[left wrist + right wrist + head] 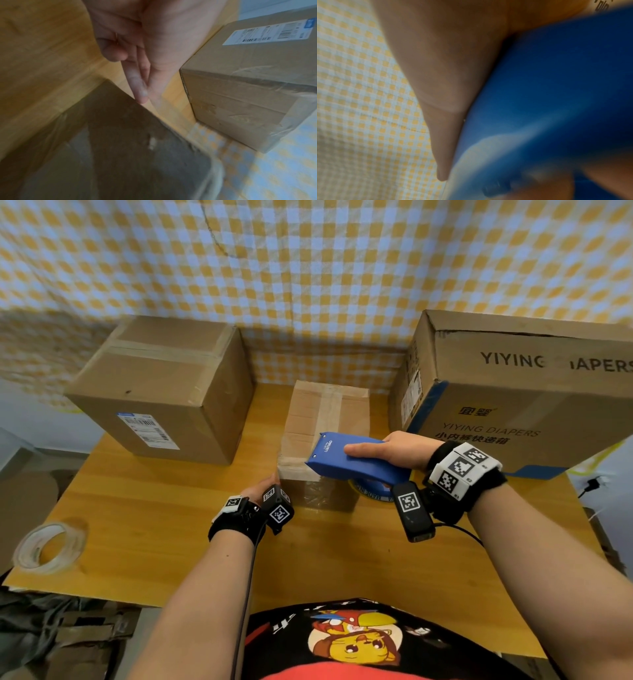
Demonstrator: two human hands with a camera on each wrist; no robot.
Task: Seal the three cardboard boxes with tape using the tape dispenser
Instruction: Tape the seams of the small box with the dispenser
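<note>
Three cardboard boxes stand on the wooden bench; one tape dispenser and one loose tape roll are present. Left to right: the tape roll lies near the bench's front left corner, well apart from everything else. The left box, with a shipping label on its near face, stands toward the back left. Bare bench shows between it and the small middle box, which carries a tape strip along its top. The left hand, fingers straight and together, touches that box's near left edge with its fingertips. The right hand grips the blue tape dispenser, thumb laid along its top, held over the middle box's near right corner. The large printed box stands at the right, overhanging the bench's right edge.
</note>
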